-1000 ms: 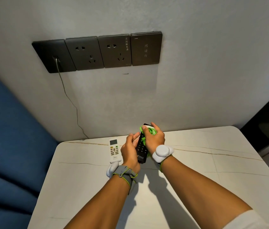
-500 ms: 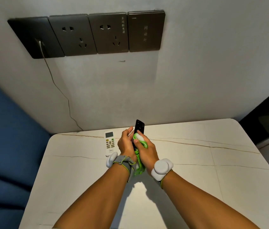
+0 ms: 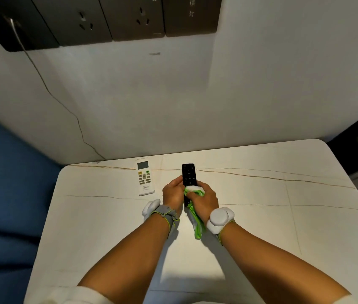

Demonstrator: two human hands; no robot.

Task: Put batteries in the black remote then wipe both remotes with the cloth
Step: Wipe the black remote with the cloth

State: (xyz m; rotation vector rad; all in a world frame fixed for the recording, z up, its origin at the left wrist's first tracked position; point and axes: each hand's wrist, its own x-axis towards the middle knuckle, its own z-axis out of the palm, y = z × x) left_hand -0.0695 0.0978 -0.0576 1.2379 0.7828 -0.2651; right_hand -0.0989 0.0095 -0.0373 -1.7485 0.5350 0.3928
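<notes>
The left hand (image 3: 173,192) is closed around the lower part of the black remote (image 3: 188,174), near the centre of the frame, prob. to keep it steady w/ the button side up, so the other hand can rub on it. The right hand (image 3: 204,200) is closed on the green-and-white cloth (image 3: 193,189) and presses a bunched part onto the remote's middle; the rest of the cloth hangs down toward the wrist. I judge the wiping of this remote is in progress. The white remote (image 3: 144,177) lies flat just left of the hands, display end toward the wall, not touched, prob. waiting for its turn. The table (image 3: 283,216) has much free room at right & in the lower part of the frame; its far edge meets the wall just above both remotes, so little room there.
</notes>
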